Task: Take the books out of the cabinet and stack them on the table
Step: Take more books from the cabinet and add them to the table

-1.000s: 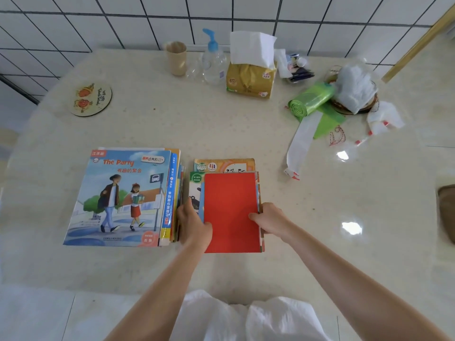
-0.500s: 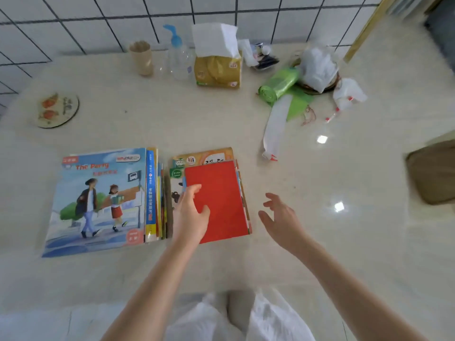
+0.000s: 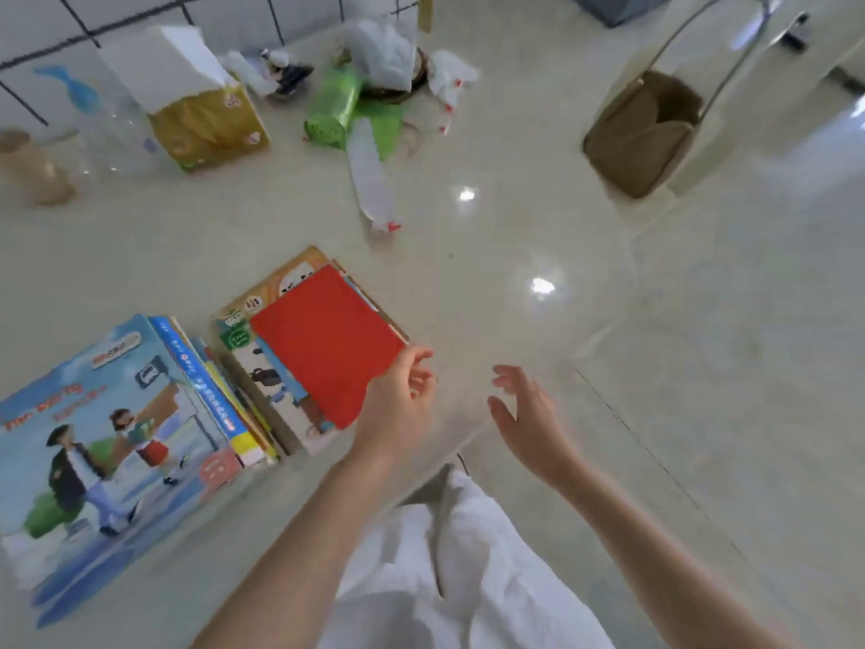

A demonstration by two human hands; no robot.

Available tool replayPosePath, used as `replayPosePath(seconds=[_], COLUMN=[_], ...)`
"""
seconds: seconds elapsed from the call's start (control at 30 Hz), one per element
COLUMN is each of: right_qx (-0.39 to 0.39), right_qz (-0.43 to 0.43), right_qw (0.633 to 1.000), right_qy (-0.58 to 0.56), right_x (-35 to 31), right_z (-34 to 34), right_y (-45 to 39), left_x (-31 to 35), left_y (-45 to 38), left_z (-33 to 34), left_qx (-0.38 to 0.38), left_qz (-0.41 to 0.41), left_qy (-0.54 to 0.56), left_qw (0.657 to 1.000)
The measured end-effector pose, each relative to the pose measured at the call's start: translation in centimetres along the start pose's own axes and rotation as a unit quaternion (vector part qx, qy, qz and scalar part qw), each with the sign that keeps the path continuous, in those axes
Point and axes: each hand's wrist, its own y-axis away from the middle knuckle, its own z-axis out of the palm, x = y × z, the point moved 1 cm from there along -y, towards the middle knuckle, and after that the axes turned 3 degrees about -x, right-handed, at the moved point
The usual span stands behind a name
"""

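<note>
- White garment (image 3: 449, 578) bunched at the bottom of the frame, between two bare forearms reaching forward.
- Left hand (image 3: 398, 405) raised at the near right corner of the red book (image 3: 327, 344), fingers loosely curled, gripping nothing; contact with the book's corner not clear.
- Right hand (image 3: 529, 419) well apart from the books, out over the table's near edge, fingers spread and relaxed, holding nothing.
- Large illustrated book (image 3: 103, 442) lying flat at near left on the pale table (image 3: 491, 274), cover showing two walking figures; topmost of a stack, with blue and yellow spines (image 3: 210, 391) of the books beneath showing along its right side.
- Red book just beside that stack, flat on top of a second, smaller pile (image 3: 276, 381); below it, a cover with black animal shapes and an orange-edged cover (image 3: 285, 278) jutting out at the far end.
- Two bright light reflections (image 3: 543, 287) on the table surface to the right of the piles.
- Farther back: a white plastic strip (image 3: 372, 180) with red marks, a green roll of bags (image 3: 334, 105) and a yellow tissue pack (image 3: 210, 124) with white tissue standing up from it.
- At far left, a clear bottle with a blue pump (image 3: 89, 114) and a tan cup (image 3: 32, 171), both blurred.
- White crumpled plastic (image 3: 384, 49) near the tiled wall (image 3: 117, 21).
- Brown bag (image 3: 641, 133) with a thin looped handle off the table at far right.
</note>
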Motion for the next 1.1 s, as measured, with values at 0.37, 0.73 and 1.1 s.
replayPosePath(seconds=[0.37,0.73,1.1], right_qx=[0.164,0.319,0.427], right_qz=[0.191,0.334,0.469], right_qw=[0.965,0.872,0.716], right_qy=[-0.074,-0.165,-0.291], right_x=[5.6,11.3,18.3], right_z=[-1.5,0.1,4.7], right_y=[16.1,33.7,56.0], left_x=[2.7,5.8,4.0], left_y=[7.0,17.1,36.3], left_z=[8.0,18.1,30.9], left_qx=[-0.256,-0.422,-0.575], left_qz=[0.117,0.269,0.277], left_qy=[-0.126,-0.209,-0.236], left_qw=[0.951,0.84,0.733])
